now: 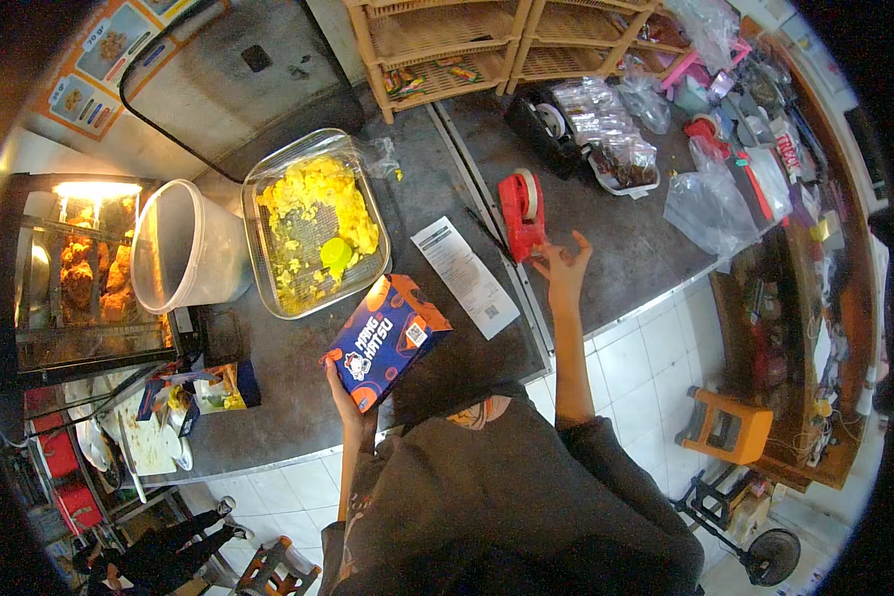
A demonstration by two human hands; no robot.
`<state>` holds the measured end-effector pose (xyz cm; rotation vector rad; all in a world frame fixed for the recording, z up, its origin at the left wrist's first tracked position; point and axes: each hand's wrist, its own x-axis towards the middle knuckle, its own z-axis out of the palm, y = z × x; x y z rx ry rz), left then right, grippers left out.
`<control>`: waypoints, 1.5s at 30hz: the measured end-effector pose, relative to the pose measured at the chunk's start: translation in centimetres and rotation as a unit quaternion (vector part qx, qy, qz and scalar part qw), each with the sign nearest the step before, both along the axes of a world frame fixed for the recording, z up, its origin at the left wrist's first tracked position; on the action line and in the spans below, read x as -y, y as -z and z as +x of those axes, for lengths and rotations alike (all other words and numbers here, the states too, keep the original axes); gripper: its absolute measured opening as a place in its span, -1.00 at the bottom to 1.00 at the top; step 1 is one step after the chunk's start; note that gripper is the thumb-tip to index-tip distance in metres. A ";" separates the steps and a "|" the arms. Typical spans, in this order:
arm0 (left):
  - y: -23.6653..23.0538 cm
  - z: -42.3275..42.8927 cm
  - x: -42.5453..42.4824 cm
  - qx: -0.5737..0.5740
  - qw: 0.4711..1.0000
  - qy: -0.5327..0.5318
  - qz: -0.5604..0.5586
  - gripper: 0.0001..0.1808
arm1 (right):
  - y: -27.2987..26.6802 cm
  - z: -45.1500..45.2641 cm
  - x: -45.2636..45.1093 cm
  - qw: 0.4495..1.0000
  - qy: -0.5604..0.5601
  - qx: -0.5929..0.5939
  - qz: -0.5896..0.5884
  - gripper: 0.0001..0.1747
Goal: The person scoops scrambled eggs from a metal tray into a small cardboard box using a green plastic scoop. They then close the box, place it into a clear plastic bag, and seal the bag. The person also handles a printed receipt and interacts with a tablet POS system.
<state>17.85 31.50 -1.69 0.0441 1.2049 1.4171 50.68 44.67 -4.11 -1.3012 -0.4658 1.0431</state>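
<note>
My left hand (346,391) grips the lower left edge of a blue and orange cardboard food box (384,344), which bears printing and a square code. The box appears closed and is tilted above the dark counter. At the front end of a red tape dispenser (522,216) is my right hand (564,264), its index finger raised. Its other fingertips are at the dispenser's end; whether they pinch the tape is too small to tell. Between the hands lies a printed paper slip (467,277), with a dark pen (486,229) beside it.
Beyond the box stands a clear tray (272,304) of yellow food with a lime-green cup (336,254). A translucent bucket (216,257) and a lit display case (93,279) of fried food are left. Packets (603,112) stand back right. An orange stool (745,428) is on the floor.
</note>
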 end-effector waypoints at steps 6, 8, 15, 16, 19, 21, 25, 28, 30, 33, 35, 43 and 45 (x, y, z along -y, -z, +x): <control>-1.0 0.9 0.8 0.021 1.000 0.000 0.001 -0.41 | 1.0 -0.4 1.0 0.998 0.001 0.049 -0.048 -0.36; -1.0 1.1 1.1 0.023 1.000 0.002 0.000 -0.42 | 1.6 -0.6 1.2 1.000 0.011 -0.014 -0.009 -0.37; -0.8 1.4 1.7 0.007 1.000 -0.009 0.017 -0.43 | 3.5 -0.3 1.4 0.997 0.001 0.062 0.034 -0.34; -0.8 1.5 1.8 0.002 1.000 -0.007 0.019 -0.43 | 3.9 -0.3 1.4 0.994 -0.006 0.108 0.015 -0.36; -1.1 2.0 1.6 0.056 0.998 0.022 0.037 -0.45 | 4.6 0.0 1.6 0.958 0.003 0.288 0.003 -0.38; -1.2 2.5 0.9 0.076 0.996 0.039 0.037 -0.46 | 3.9 0.2 1.9 0.917 0.001 0.399 -0.024 -0.38; -1.7 3.6 -1.3 0.125 0.989 0.061 0.055 -0.48 | -1.3 -0.3 3.3 0.914 -0.098 0.395 0.002 -0.37; -2.4 5.0 -2.3 0.134 0.986 0.068 0.066 -0.49 | -6.8 -2.9 5.8 0.929 -0.272 0.238 0.074 -0.32; -3.1 6.1 -3.1 0.133 0.987 0.071 0.063 -0.48 | -10.1 -5.1 7.5 0.915 -0.362 0.136 0.117 -0.22; -4.2 8.2 -3.9 0.127 0.985 0.071 0.091 -0.49 | -13.5 -6.5 8.3 0.904 -0.353 0.204 0.125 -0.11; -5.0 9.2 -4.2 0.129 0.985 0.070 0.090 -0.49 | -14.8 -5.9 8.4 0.914 -0.344 0.183 0.114 0.02; -7.9 12.8 -5.0 0.153 0.977 0.098 0.109 -0.47 | -16.3 -2.5 8.0 0.921 -0.322 0.071 0.206 0.20; -8.6 13.6 -5.2 0.172 0.975 0.108 0.092 -0.47 | -16.3 -2.1 7.5 0.922 -0.307 0.061 0.229 0.19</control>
